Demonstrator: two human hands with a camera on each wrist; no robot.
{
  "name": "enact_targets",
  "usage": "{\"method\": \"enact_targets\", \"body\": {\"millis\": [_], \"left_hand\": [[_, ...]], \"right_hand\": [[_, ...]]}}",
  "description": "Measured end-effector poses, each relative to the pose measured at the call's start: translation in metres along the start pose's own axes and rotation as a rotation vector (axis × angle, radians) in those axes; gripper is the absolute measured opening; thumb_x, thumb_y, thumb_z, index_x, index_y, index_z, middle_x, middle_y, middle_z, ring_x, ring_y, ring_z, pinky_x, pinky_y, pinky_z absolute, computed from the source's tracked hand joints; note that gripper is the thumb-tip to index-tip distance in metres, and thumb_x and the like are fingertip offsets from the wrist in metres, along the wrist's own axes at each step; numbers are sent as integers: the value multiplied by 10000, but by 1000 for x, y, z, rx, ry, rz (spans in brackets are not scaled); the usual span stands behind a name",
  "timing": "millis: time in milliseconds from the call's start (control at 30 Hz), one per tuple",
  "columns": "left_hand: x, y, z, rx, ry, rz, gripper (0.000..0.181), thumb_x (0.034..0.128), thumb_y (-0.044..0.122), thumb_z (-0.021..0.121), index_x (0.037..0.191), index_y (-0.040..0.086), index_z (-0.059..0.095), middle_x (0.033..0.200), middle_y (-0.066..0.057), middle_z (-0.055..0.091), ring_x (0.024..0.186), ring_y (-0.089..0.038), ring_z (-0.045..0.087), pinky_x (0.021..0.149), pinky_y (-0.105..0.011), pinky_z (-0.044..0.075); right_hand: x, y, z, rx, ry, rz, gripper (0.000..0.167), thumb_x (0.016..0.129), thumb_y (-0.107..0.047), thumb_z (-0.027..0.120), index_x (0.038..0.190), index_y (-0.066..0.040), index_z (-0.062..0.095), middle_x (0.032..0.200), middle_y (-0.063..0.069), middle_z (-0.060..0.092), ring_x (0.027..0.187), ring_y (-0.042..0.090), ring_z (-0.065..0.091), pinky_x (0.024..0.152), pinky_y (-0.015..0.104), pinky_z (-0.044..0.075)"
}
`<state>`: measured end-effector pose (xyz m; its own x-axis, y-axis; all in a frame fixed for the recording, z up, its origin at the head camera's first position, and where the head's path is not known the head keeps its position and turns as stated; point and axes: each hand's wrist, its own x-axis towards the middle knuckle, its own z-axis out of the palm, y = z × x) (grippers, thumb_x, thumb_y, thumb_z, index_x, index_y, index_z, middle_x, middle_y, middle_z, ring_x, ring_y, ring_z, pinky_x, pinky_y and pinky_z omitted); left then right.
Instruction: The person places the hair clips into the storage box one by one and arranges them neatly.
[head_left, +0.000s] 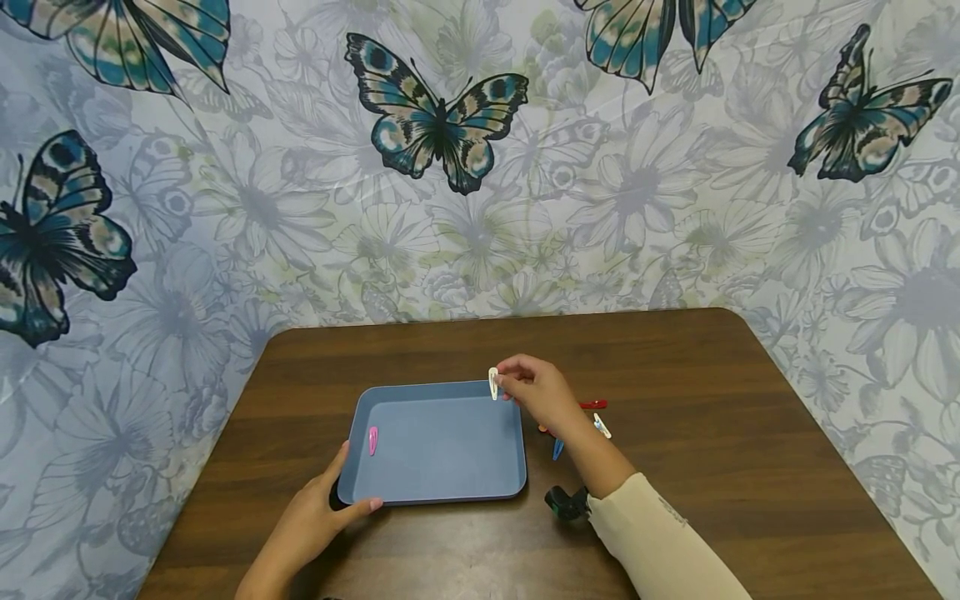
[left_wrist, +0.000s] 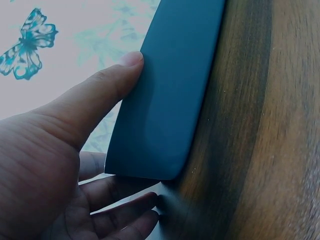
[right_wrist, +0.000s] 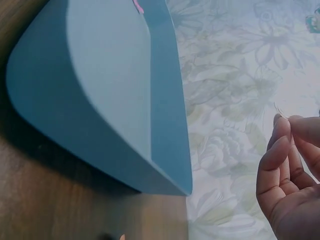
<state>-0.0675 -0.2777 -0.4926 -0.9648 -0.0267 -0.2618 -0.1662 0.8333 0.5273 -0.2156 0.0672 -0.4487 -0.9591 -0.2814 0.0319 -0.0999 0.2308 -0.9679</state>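
A blue-grey tray lies on the table, with a pink hair clip inside near its left wall. My left hand grips the tray's near left corner. Its thumb lies along the near side and the other fingers reach round the left side, as the left wrist view shows. Above the tray's far right corner, my right hand pinches a white hair clip between thumb and fingertips. In the right wrist view only a thin edge of that clip shows.
Right of the tray, partly behind my right forearm, lie a red clip, a white clip, a blue clip and a bit of orange. The brown wooden table ends at a butterfly-patterned cloth backdrop.
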Motion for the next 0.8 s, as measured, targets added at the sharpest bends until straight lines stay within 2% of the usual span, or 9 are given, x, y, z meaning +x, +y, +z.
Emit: {"method": "enact_targets", "body": {"millis": [133, 200, 300, 433, 533, 667, 733, 800], "left_hand": [[0, 0, 0, -1, 3, 2, 1174, 817, 718, 679, 1639, 117, 95, 1574, -333, 336, 1419, -548, 377, 1088, -688, 372], [0, -1, 0, -1, 3, 3, 1176, 815, 723, 677, 1640, 120, 95, 1574, -332, 339, 1419, -545, 379, 1087, -685, 375], [1, -1, 1, -3, 5, 4, 1181, 810, 730, 676, 1640, 123, 96, 1573, -330, 343, 1420, -541, 383, 1088, -680, 378], [1, -1, 1, -7, 5, 2, 1183, 808, 729, 679, 1640, 122, 98, 1572, -333, 342, 1420, -542, 382, 1088, -682, 377], [0, -1, 1, -8, 7, 3, 1180, 810, 725, 681, 1639, 118, 101, 1569, -336, 344, 1418, -543, 384, 1087, -682, 378], [0, -1, 1, -6, 9, 4, 1178, 812, 728, 676, 1640, 119, 99, 1570, -333, 345, 1418, -541, 385, 1088, -680, 378], [0, -1, 1, -5, 8, 3, 1177, 814, 729, 673, 1640, 122, 96, 1572, -333, 343, 1419, -543, 383, 1086, -682, 378], [0, -1, 1, -7, 8, 3, 1174, 816, 726, 674, 1641, 127, 92, 1578, -326, 336, 1424, -542, 375, 1090, -684, 373]], "right_hand": [[2, -5, 4, 2, -6, -17, 151, 947, -155, 713, 1079, -86, 734, 881, 81, 727, 801, 314, 681, 718, 363, 582], [3, -8, 6, 7, -12, -21, 151, 941, -134, 717, 1081, -82, 739, 891, 81, 731, 801, 309, 676, 715, 363, 578], [5, -12, 9, -3, -20, -22, 161, 931, -122, 727, 1084, -78, 742, 916, 80, 740, 782, 233, 674, 696, 305, 564], [8, -17, 13, -14, -33, -13, 168, 926, -124, 730, 1088, -81, 738, 947, 79, 746, 779, 151, 673, 747, 355, 591], [10, -20, 17, -1, -44, -6, 157, 928, -116, 725, 1079, -72, 732, 952, 83, 742, 814, 190, 692, 767, 356, 597], [14, -23, 23, 22, -53, -7, 126, 931, -97, 719, 1042, -38, 718, 930, 92, 732, 865, 314, 708, 729, 271, 585], [16, -24, 26, 35, -56, -6, 116, 930, -92, 720, 1024, -25, 713, 912, 97, 724, 857, 327, 706, 718, 256, 582], [18, -24, 28, 49, -63, -6, 116, 932, -92, 717, 1015, -13, 708, 894, 100, 717, 803, 258, 695, 714, 253, 581]]}}
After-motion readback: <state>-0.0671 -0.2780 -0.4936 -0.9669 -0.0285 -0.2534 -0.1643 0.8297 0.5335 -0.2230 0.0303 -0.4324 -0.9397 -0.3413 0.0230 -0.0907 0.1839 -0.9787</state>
